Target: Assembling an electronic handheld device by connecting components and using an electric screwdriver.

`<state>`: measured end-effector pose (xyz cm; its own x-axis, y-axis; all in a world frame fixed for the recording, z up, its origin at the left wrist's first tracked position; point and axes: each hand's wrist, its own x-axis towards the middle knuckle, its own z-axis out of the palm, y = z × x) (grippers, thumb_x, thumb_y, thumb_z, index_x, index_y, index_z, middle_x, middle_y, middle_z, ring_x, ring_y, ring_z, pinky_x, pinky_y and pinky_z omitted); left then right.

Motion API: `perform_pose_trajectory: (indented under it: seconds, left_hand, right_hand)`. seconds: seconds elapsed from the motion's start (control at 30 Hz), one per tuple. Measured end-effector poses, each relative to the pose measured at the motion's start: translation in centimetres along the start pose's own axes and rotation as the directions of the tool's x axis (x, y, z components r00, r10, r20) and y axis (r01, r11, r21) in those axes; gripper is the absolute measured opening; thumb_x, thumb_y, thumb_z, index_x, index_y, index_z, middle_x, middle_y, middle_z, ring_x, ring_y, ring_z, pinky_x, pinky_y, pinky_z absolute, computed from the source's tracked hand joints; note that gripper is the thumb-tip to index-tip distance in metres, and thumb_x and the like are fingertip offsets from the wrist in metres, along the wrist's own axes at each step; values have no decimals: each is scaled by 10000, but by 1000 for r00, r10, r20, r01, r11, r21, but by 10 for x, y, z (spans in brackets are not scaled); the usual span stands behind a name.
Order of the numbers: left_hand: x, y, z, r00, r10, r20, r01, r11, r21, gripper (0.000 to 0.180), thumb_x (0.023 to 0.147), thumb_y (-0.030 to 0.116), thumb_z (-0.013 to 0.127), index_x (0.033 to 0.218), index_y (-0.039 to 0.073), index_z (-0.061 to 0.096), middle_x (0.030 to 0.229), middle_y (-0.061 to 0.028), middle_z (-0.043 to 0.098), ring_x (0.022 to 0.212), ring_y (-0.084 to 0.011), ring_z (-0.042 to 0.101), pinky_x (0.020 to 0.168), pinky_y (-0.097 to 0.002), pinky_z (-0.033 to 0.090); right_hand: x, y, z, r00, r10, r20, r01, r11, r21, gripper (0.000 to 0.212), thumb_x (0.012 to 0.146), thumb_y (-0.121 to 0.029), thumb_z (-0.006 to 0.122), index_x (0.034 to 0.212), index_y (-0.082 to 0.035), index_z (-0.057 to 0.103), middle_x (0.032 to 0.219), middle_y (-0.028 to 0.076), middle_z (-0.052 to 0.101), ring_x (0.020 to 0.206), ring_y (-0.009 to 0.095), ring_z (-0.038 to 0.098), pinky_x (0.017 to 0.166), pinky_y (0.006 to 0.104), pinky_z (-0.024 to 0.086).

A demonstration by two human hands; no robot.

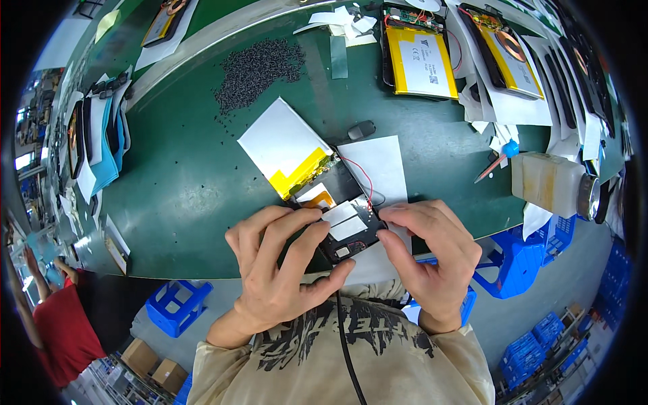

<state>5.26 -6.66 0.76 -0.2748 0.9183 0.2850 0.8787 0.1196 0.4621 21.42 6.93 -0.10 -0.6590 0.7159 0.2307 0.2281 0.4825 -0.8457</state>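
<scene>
A black device casing [370, 237] with a small circuit board and two white adhesive pads [345, 221] lies between my hands at the table's near edge. Attached at its upper left, a silver flat battery pack [280, 135] with yellow tape [300, 173] is folded outward. A thin red wire [370, 177] arcs over the casing's far right side. My left hand [280, 260] grips the casing's left edge, fingertips by the pads, thumb near the lower corner. With thumb and index finger, my right hand [435, 253] pinches the right edge. White paper [385, 156] lies partly under the casing.
Beyond the battery is a heap of tiny black parts [260, 71], with a small dark oval piece [362, 129] nearby. Opened battery devices [422, 64] stand at the far right. Rightward are a blue-topped tool [496, 165] and a capped bottle [548, 182]. Blue stools [177, 307] stand below.
</scene>
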Motion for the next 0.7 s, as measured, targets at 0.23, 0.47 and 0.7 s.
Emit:
perform_pose_trajectory:
  seconds: [0.23,0.47,0.7]
  left_hand:
    - [14,-21,-20,985,-53,-164,50,998,-25,453,681,195,846,1067,13,695,1163,-159,660,1046,-349,604,935,-451,457]
    - [63,-37,-41,987,-101,125,72,973,221,697,675,224,878,1281,14,606,1254,-148,642,1175,-369,569,995,-454,455]
    - [68,-35,-34,991,-126,44,125,992,15,768,592,87,913,1289,51,594,1195,-154,567,1076,-333,567,890,-418,485]
  right_hand:
    - [2,-1,0,990,-121,-72,112,987,-118,288,697,16,855,948,11,714,882,109,712,781,281,676,654,340,537]
    - [-42,-12,-32,918,397,1,-387,897,-215,229,775,-102,865,731,-9,661,587,80,634,449,160,563,445,270,396]
    - [-74,-1,-19,850,524,53,-525,851,-3,270,756,-123,881,923,28,731,736,106,747,667,186,753,616,258,573]
